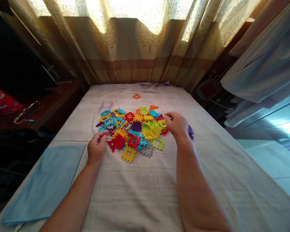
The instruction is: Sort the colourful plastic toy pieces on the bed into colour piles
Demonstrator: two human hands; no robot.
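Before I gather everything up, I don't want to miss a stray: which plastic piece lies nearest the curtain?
The orange open-centred piece, alone on the sheet beyond the pile; the others lie farther from the curtain.

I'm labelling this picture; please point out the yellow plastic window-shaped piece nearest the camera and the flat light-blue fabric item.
Yellow plastic window-shaped piece (128, 154): head view, on its central crossbars.
Flat light-blue fabric item (45, 180): head view, on its middle.

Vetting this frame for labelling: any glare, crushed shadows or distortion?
Head view, top: backlight blows out the upper curtain; head view, left: dark panel sinks near black; head view, right: glare on floor, hanging cloth looks stretched, soft; head view, centre: coloured pieces legible.
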